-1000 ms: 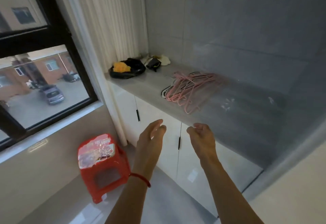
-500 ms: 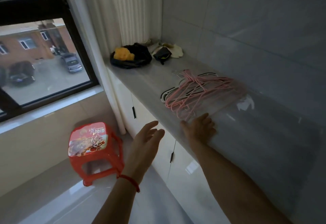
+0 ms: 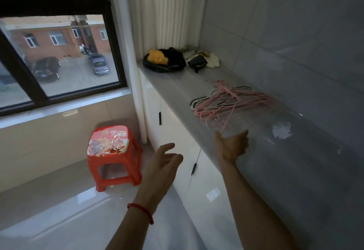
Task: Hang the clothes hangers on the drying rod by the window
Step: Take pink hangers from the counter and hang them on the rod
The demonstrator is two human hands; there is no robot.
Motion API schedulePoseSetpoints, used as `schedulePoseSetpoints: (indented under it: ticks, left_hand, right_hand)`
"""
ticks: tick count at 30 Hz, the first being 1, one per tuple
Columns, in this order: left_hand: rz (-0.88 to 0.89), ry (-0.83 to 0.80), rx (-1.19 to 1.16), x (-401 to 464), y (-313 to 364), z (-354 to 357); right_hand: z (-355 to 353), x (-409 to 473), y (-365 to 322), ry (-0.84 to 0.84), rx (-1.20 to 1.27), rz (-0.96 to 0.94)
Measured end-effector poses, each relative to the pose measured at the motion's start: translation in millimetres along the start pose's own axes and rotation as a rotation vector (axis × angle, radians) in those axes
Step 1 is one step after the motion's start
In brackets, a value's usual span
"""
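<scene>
A pile of several pink clothes hangers (image 3: 232, 104), with a black-and-white one beneath, lies on the grey countertop (image 3: 177, 90) against the tiled wall. The pile seems to sit inside clear plastic wrap (image 3: 262, 123). My right hand (image 3: 232, 147) rests on the counter at the near end of the pile, fingers spread and touching the plastic edge, with nothing gripped. My left hand (image 3: 163, 163), a red cord on its wrist, hovers open in front of the cabinet, below counter height. No drying rod is in view.
A red plastic stool (image 3: 112, 151) stands on the floor to the left, under the black-framed window (image 3: 116, 52). At the counter's far end lie a black bag with something yellow (image 3: 163, 60) and crumpled cloths (image 3: 202, 60). White cabinet doors (image 3: 177, 137) run below the counter.
My right hand moved forward from in front of the cabinet onto the counter, reaching the near end of the hanger pile. The view shifted closer to the counter. My left hand stayed open.
</scene>
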State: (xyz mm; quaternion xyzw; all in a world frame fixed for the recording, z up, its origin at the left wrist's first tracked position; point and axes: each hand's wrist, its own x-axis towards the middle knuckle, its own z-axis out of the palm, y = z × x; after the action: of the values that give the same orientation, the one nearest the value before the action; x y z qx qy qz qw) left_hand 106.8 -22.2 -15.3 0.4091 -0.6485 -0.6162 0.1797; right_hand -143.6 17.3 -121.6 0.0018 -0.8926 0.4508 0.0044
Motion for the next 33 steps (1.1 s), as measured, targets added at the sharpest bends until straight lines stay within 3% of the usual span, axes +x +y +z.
schedulePoseSetpoints:
  ticks: [2,5,12,16,21,23,26,33]
  left_hand:
    - [0.004,0.018,-0.017,-23,-5,-11]
    - [0.026,0.021,-0.020,-57,-16,-32]
    - [-0.034,-0.036,-0.202,-142,-61,-95]
    - [-0.184,0.006,-0.531,-176,-88,-118]
    - [-0.144,0.187,-0.488,-242,-115,-156]
    - [-0.149,0.316,-0.471,-273,-121,-178]
    - [-0.207,0.485,-0.528,-329,-126,-218]
    - [-0.177,0.706,-0.625,-447,-145,-305]
  right_hand:
    - [-13,-41,-2,-0.057,0.190,-0.119]
    - [-35,-119,-6,-0.273,0.396,-0.241]
    - [-109,-318,18,-0.760,0.514,-0.377]
    - [-135,-396,31,-0.989,0.591,-0.321]
    - [-154,-450,33,-1.252,0.405,-0.507]
    - [-156,-466,31,-1.370,0.395,-0.458]
    - [-153,-494,24,-1.390,0.356,-0.451]
    - [-150,-607,-6,-1.499,0.310,-0.753]
